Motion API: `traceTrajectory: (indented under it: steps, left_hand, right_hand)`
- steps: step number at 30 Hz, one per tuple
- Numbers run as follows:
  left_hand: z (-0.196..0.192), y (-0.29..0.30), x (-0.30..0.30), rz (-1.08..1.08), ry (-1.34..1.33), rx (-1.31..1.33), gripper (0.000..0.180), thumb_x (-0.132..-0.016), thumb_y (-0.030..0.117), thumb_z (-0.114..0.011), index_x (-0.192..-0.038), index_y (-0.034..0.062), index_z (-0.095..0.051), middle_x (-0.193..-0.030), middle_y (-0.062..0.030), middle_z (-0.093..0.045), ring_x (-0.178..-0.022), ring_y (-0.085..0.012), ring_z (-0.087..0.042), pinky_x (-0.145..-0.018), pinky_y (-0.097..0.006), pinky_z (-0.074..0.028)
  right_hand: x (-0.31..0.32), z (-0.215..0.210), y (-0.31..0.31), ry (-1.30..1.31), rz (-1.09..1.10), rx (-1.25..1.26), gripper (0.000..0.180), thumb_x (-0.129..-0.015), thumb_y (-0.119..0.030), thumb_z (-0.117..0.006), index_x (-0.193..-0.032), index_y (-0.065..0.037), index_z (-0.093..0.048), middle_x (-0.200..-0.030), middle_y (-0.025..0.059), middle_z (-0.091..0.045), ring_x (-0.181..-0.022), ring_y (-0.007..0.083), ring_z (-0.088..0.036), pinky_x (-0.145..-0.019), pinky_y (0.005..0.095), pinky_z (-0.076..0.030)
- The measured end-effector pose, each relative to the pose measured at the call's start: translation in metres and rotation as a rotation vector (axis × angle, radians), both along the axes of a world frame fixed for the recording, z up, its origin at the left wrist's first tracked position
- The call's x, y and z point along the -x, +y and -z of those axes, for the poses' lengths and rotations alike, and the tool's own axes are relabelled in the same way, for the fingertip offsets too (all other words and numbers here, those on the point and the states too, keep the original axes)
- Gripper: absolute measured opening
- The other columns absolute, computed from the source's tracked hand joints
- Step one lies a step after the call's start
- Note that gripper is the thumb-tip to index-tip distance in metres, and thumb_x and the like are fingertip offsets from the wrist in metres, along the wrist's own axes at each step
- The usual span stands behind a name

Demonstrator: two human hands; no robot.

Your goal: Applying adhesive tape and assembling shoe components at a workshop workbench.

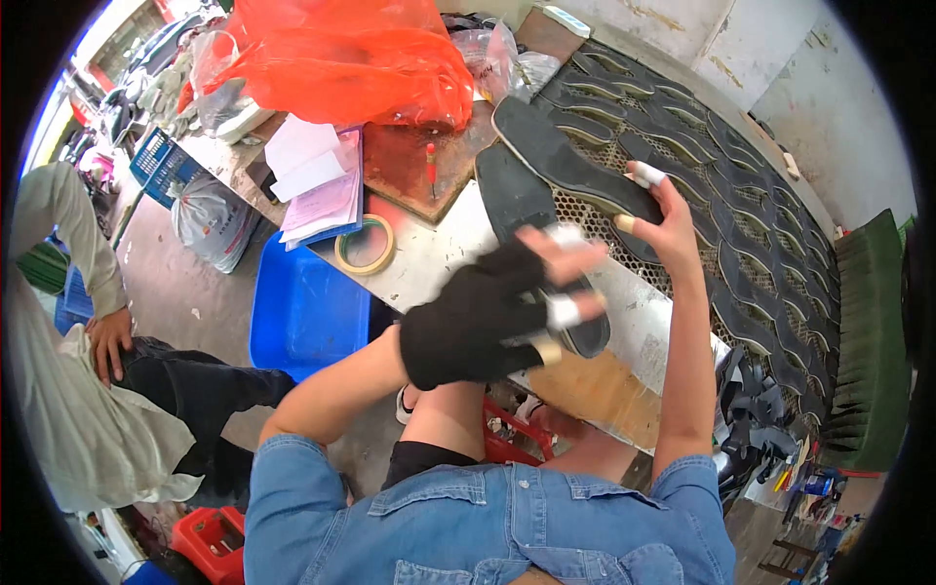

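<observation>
My right hand (668, 219), with tape on its fingertips, pinches the end of a dark shoe sole (565, 156) between thumb and fingers. That sole slants up and left over the rack's edge. A second dark shoe sole (515, 190) lies on the metal-topped bench, just left of it. Across its middle is my left hand (487, 307), in a black fingerless glove with white tape on the fingers. These fingers are stretched apart and smeared by motion. The sole's lower end shows beyond them; whether they touch it is unclear.
Many dark soles overlap on a mesh rack (721, 195) at the right. Papers (317, 180), a tape roll (366, 246), a red-handled screwdriver (432, 168) and a red plastic bag (341, 63) lie on the bench. A blue tub (302, 312) stands below; another person (88, 370) sits left.
</observation>
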State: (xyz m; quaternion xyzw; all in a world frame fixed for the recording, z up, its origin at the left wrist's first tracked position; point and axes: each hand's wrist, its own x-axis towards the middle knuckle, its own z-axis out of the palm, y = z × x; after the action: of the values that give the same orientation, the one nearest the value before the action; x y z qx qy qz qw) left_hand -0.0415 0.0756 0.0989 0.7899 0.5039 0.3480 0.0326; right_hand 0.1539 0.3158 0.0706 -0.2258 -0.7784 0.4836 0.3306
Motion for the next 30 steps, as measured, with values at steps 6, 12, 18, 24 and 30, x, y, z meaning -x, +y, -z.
traceTrajectory:
  steps: [6,12,18,24,30]
  left_hand:
    - [-0.029,0.006,0.031,-0.252,-1.218,0.093,0.042,-0.086,0.018,-0.069,-0.121,0.0016,-0.053,-0.101,0.0005,-0.059,-0.093,-0.0077,-0.052,-0.081,-0.026,-0.045]
    - [-0.06,-0.009,0.005,-0.058,-1.229,0.301,0.027,-0.088,0.019,-0.064,-0.11,0.0024,-0.06,-0.097,0.0013,-0.061,-0.089,-0.0065,-0.053,-0.078,-0.024,-0.044]
    - [-0.081,-0.016,-0.024,-0.03,-1.075,0.208,0.026,-0.088,0.014,-0.058,-0.111,0.0012,-0.062,-0.09,-0.001,-0.064,-0.082,-0.0079,-0.057,-0.073,-0.026,-0.047]
    - [-0.083,-0.011,-0.043,-0.067,-0.719,-0.014,0.024,-0.086,0.013,-0.056,-0.108,0.0045,-0.063,-0.086,-0.012,-0.066,-0.076,-0.0185,-0.063,-0.069,-0.032,-0.049]
    - [-0.101,-0.033,-0.067,-0.123,-0.571,0.005,0.02,-0.085,0.014,-0.057,-0.102,0.0065,-0.064,-0.08,-0.0154,-0.065,-0.069,-0.0307,-0.064,-0.063,-0.037,-0.048]
  right_hand:
    - [-0.015,-0.025,-0.072,0.227,0.079,-0.128,0.077,-0.064,-0.004,-0.077,-0.134,0.001,-0.044,-0.126,0.0108,-0.054,-0.115,0.019,-0.053,-0.099,0.0315,-0.042]
    - [-0.032,-0.028,-0.1,0.39,0.069,-0.058,0.081,-0.066,-0.004,-0.077,-0.137,0.002,-0.038,-0.128,0.0131,-0.051,-0.116,0.0209,-0.053,-0.099,0.0325,-0.044]
    - [-0.038,-0.004,-0.112,0.473,0.05,0.023,0.076,-0.071,0.001,-0.072,-0.138,0.002,-0.035,-0.135,0.0124,-0.047,-0.12,0.0211,-0.049,-0.101,0.0331,-0.042]
    - [-0.04,0.008,-0.117,0.366,0.123,-0.112,0.071,-0.073,0.0,-0.073,-0.136,0.0,-0.04,-0.131,0.0096,-0.05,-0.112,0.019,-0.055,-0.097,0.0323,-0.043]
    - [-0.034,-0.002,-0.135,0.301,0.224,-0.145,0.06,-0.075,-0.003,-0.075,-0.128,-0.001,-0.047,-0.118,0.0081,-0.057,-0.107,0.018,-0.057,-0.095,0.0333,-0.045]
